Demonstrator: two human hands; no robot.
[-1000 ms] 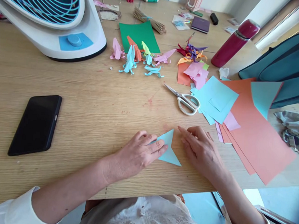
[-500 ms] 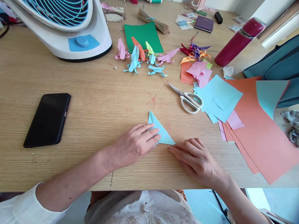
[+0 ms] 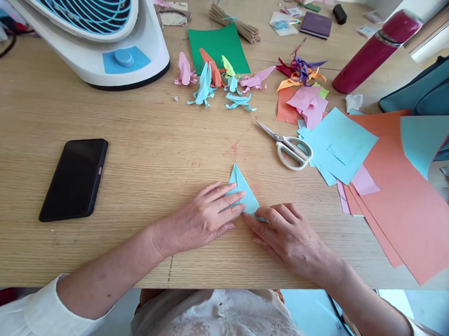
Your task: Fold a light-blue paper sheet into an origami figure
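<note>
A folded light blue paper (image 3: 246, 193) lies on the wooden table with its point facing away from me. My left hand (image 3: 210, 212) rests flat on its left part, fingers a little apart. The fingers of my right hand (image 3: 286, 236) are pressed together on the paper's lower right corner, which shows a small bent edge beneath them. White-handled scissors (image 3: 293, 152) lie beyond my right hand, beside a pile of light blue sheets (image 3: 341, 141).
A black phone (image 3: 74, 180) lies at the left, below a white fan (image 3: 148, 48). Several folded paper figures (image 3: 204, 86) stand by a green sheet (image 3: 223, 45). Large orange sheets (image 3: 403, 212) and a dark red bottle (image 3: 377, 53) are at the right.
My right hand has moved left and now covers the paper's right corner, which is folded over. The view has shifted slightly, and my left hand still presses the paper.
</note>
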